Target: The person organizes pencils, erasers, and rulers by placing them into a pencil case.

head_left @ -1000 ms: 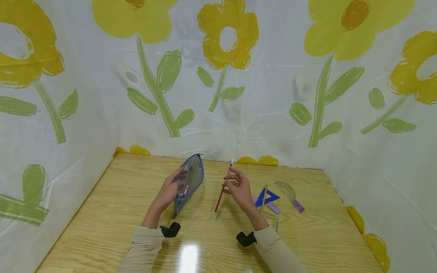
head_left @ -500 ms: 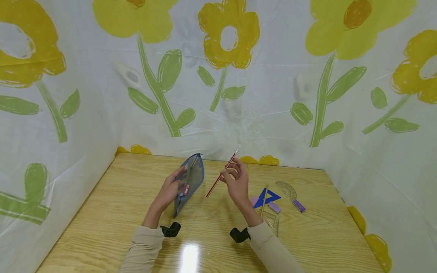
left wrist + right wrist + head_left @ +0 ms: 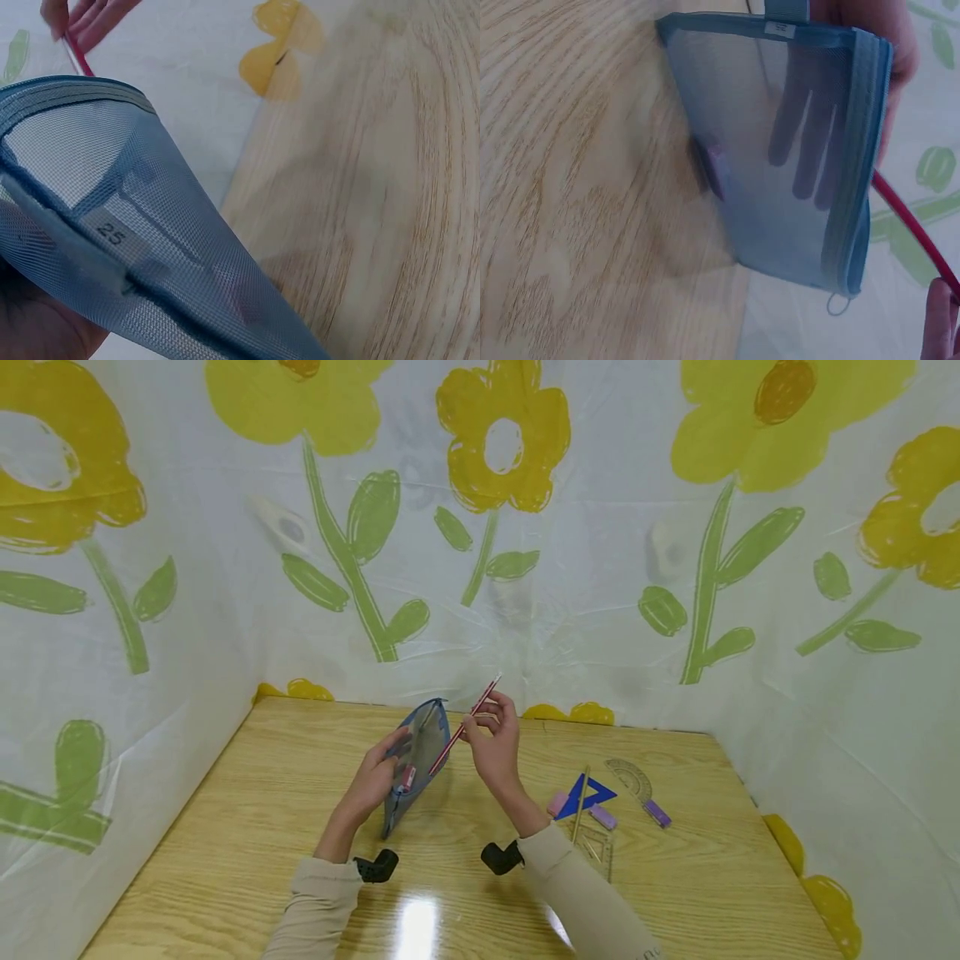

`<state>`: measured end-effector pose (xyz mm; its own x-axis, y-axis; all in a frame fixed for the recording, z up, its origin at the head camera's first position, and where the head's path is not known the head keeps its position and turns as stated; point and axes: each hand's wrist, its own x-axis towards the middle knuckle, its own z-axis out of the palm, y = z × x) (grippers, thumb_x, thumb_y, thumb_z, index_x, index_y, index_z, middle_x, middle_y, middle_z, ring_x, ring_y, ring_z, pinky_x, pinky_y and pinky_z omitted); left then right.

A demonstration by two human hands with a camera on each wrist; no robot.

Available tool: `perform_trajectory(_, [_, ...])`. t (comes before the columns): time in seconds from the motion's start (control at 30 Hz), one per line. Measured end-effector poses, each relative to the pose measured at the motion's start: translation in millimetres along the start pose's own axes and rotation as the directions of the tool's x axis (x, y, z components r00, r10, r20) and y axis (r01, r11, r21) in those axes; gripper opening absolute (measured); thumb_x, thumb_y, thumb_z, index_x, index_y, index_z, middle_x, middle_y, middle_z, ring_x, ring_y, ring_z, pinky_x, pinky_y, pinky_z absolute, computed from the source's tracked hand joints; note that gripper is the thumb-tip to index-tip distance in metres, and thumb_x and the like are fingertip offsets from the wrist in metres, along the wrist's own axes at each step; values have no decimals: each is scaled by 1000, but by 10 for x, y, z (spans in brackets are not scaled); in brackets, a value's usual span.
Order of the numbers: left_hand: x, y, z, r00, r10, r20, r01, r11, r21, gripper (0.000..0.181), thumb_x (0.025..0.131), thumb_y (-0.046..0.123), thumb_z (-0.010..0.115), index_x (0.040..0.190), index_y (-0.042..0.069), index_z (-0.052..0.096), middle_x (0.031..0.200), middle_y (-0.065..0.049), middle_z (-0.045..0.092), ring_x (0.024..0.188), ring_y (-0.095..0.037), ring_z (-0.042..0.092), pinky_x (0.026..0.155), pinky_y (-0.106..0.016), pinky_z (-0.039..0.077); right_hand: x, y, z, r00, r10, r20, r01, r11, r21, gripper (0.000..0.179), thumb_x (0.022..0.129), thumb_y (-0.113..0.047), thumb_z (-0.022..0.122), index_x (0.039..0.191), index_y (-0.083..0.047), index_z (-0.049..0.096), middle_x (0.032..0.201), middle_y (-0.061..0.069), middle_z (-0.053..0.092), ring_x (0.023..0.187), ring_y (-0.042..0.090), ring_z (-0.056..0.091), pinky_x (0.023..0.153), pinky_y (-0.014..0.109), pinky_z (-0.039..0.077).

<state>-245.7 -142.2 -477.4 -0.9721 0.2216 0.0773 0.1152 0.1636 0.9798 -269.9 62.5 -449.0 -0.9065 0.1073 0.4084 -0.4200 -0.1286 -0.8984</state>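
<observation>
Red pencil (image 3: 450, 746), pinched by right grip (image 3: 496, 753), slants toward mesh pouch (image 3: 739, 112) held by left grip (image 3: 371, 787)

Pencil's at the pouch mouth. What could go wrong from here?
The red pencil slants at the mouth of the mesh pouch, so its lower end may snag on the rim. The left hand holds the pouch by one side; if it tips, the red-and-white item inside could slide out.

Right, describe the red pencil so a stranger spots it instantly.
Over the wooden table, the left hand holds a blue mesh pouch. At its mouth, the right hand pinches the pencil: long, slim and red, unlike the loose gold stick.
</observation>
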Motion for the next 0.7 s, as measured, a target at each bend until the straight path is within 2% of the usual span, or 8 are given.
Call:
perform_trajectory(0.13, [9, 0, 9, 1000, 0, 0, 0, 1000, 8, 58, 99, -5, 22, 158, -6, 24, 163, -29, 25, 150, -46, 25, 121, -61, 26, -20, 33, 109, 1000, 20, 7, -20, 998, -53, 45, 94, 8, 61, 135, -1, 47, 116, 30, 54, 84, 15, 63, 70, 34, 64])
perform_trajectory(0.27, [7, 1, 16, 1000, 5, 2, -5, 1000, -1, 58, 99, -5, 22, 157, -7, 24, 162, -30, 26, 150, -47, 26, 121, -61, 27, -52, 74, 219, 998, 53, 14, -51, 992, -112, 45, 94, 7, 62, 135, -2, 47, 115, 30, 55, 84, 18, 64, 69, 39, 65])
perform_trajectory(0.4, [6, -5, 15, 1000, -1, 0, 1, 1000, -10, 58, 100, -4, 22, 158, -6, 24, 163, -29, 25, 150, -46, 26, 120, -61, 28, -84, 97, 332, 996, 85, 20, -80, 980, -181, 45, 92, 9, 62, 135, 3, 47, 111, 30, 57, 82, 32, 65, 65, 42, 64])
perform_trajectory(0.5, [9, -6, 11, 1000, 2, 5, -1, 1000, -9, 58, 101, -4, 22, 158, -6, 24, 163, -28, 24, 150, -46, 25, 120, -61, 28, -111, 82, 401, 994, 106, 28, -98, 973, -208, 45, 91, 11, 61, 134, 8, 47, 109, 33, 57, 81, 43, 65, 65, 51, 63])
perform_trajectory(0.6, [11, -6, 4, 1000, 5, 5, -5, 1000, -7, 58, 101, -4, 22, 159, -5, 23, 164, -27, 23, 151, -46, 24, 120, -61, 28, -125, 65, 452, 991, 129, 29, -120, 969, -217, 46, 90, 10, 62, 134, 8, 47, 109, 32, 58, 79, 38, 65, 66, 56, 62])
perform_trajectory(0.7, [6, 2, -2, 1000, 7, 9, -7, 1000, -7, 58, 101, -4, 22, 159, -5, 23, 164, -27, 22, 151, -46, 24, 120, -61, 27, -124, 65, 486, 988, 154, 25, -144, 963, -226, 48, 89, 8, 64, 135, 6, 48, 109, 29, 60, 75, 24, 65, 64, 47, 64])
